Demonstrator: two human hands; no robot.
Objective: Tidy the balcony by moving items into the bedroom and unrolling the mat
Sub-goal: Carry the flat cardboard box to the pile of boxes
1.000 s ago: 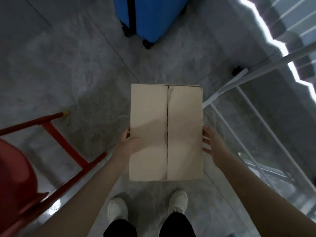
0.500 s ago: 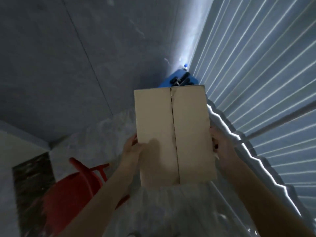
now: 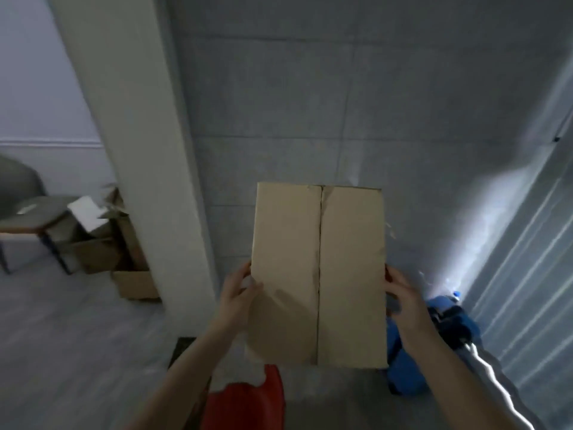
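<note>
I carry a closed brown cardboard box [image 3: 319, 271] in front of me at chest height, its top seam running away from me. My left hand [image 3: 238, 293] grips its left side with the thumb over the top edge. My right hand [image 3: 403, 296] holds the right side, fingers curled along the edge. The box's underside and my fingertips beneath it are hidden. No mat is in view.
A white door jamb [image 3: 139, 150] divides the view. Left of it lie a grey chair [image 3: 28, 209] and open cardboard boxes [image 3: 124, 259] on a room's floor. A red chair [image 3: 248, 401] is below me, a blue suitcase [image 3: 412, 367] at right by the ribbed wall [image 3: 521, 290].
My view has swung up from the floor and round to the left, bringing the doorway and room into sight. The box stays held between both hands.
</note>
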